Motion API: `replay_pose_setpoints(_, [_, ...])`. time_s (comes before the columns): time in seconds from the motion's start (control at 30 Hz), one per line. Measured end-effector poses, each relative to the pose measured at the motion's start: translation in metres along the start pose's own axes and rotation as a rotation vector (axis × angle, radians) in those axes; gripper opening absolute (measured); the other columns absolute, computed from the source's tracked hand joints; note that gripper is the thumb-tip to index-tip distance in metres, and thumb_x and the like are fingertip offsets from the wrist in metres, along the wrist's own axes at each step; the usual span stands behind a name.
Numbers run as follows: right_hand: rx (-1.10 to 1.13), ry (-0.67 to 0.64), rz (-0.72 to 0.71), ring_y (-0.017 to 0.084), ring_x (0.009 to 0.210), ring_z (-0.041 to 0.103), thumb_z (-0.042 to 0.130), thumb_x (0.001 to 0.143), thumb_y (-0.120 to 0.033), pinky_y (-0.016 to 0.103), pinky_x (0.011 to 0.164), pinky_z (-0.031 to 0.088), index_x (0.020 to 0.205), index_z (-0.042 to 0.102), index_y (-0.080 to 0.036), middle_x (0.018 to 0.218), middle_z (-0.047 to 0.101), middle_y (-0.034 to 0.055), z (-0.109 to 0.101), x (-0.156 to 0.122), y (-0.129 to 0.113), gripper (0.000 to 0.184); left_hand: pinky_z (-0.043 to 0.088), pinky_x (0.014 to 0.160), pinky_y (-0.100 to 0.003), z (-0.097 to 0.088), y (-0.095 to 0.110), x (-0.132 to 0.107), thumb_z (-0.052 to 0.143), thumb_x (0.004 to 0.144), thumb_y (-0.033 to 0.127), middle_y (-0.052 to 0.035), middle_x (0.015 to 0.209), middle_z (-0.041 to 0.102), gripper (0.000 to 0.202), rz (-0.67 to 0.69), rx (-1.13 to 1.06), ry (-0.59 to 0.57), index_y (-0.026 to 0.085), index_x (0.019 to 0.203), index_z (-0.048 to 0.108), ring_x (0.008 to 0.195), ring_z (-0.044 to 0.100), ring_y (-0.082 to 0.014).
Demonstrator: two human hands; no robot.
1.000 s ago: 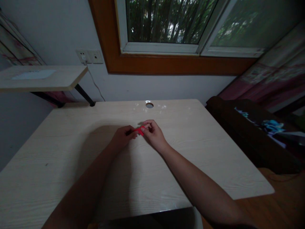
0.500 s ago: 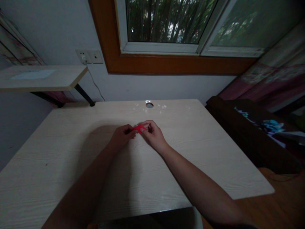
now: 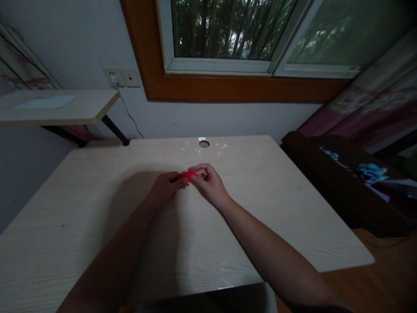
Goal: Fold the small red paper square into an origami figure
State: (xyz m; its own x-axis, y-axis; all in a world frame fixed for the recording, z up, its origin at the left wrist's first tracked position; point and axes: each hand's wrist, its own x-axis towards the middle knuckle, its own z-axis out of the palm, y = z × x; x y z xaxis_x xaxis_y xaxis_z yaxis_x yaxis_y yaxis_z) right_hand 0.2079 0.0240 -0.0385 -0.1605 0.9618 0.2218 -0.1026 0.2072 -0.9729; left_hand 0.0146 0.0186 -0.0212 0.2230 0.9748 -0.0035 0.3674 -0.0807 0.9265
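A small red piece, thin like folded paper, is pinched between both of my hands over the middle of a pale wooden desk. My left hand grips its left end with curled fingers. My right hand pinches its right end, fingers bent inward. The two hands touch at the fingertips. What the red piece is exactly I cannot make out in the dim light.
A round cable hole lies at the desk's far edge. A side shelf juts out at the left under a wall socket. A window is above. Dark furniture with cloth stands at the right.
The red piece has been turned and flattened a little between the fingertips. Both hands stay in the same place over the desk.
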Motion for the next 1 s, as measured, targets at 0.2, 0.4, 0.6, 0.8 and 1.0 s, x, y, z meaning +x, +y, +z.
replay_pose_setpoints(0.2, [-0.002, -0.017, 0.009, 0.014, 0.068, 0.061, 0.073, 0.079, -0.033, 0.029, 0.067, 0.048, 0.102, 0.059, -0.023, 0.077, 0.067, -0.0018, 0.0019, -0.0014, -0.0061, 0.029, 0.051, 0.071, -0.028, -0.0009, 0.0024, -0.0025, 0.067, 0.080, 0.042, -0.0051, 0.076, 0.075, 0.028, -0.015, -0.073, -0.002, 0.016, 0.080, 0.075, 0.070, 0.068, -0.0177])
replay_pose_setpoints(0.4, [0.113, -0.027, 0.048, 0.013, 0.065, 0.061, 0.076, 0.076, -0.030, 0.028, 0.065, 0.048, 0.100, 0.057, -0.024, 0.072, 0.066, -0.0039, 0.0013, 0.0001, -0.0033, 0.031, 0.051, 0.069, -0.026, -0.0029, 0.0054, -0.0041, 0.067, 0.081, 0.041, -0.0055, 0.076, 0.076, 0.027, -0.058, -0.182, -0.054, 0.015, 0.082, 0.076, 0.069, 0.067, -0.0161])
replay_pose_setpoints(0.6, [0.230, -0.031, 0.079, 0.012, 0.062, 0.062, 0.078, 0.074, -0.028, 0.028, 0.067, 0.049, 0.099, 0.057, -0.024, 0.069, 0.066, -0.0053, 0.0021, 0.0010, -0.0050, 0.033, 0.051, 0.067, -0.025, -0.0036, 0.0019, -0.0038, 0.066, 0.083, 0.041, -0.0065, 0.076, 0.076, 0.030, -0.031, -0.250, -0.089, 0.013, 0.083, 0.076, 0.068, 0.066, -0.0159])
replay_pose_setpoints(0.8, [0.278, -0.034, 0.083, 0.013, 0.063, 0.065, 0.078, 0.075, -0.029, 0.030, 0.069, 0.051, 0.100, 0.055, -0.023, 0.070, 0.069, -0.0045, 0.0008, 0.0018, -0.0039, 0.035, 0.051, 0.069, -0.025, -0.0045, -0.0008, -0.0039, 0.063, 0.087, 0.040, -0.0075, 0.080, 0.077, 0.030, -0.029, -0.308, -0.114, 0.013, 0.087, 0.076, 0.070, 0.067, -0.0151])
replay_pose_setpoints(1.0, [0.254, -0.016, 0.070, 0.013, 0.063, 0.064, 0.077, 0.076, -0.029, 0.030, 0.067, 0.050, 0.101, 0.055, -0.024, 0.070, 0.067, -0.0051, -0.0006, 0.0026, -0.0020, 0.033, 0.053, 0.072, -0.027, -0.0050, -0.0033, -0.0025, 0.061, 0.088, 0.039, -0.0096, 0.090, 0.078, 0.031, -0.020, -0.355, -0.151, 0.013, 0.094, 0.076, 0.077, 0.070, -0.0172])
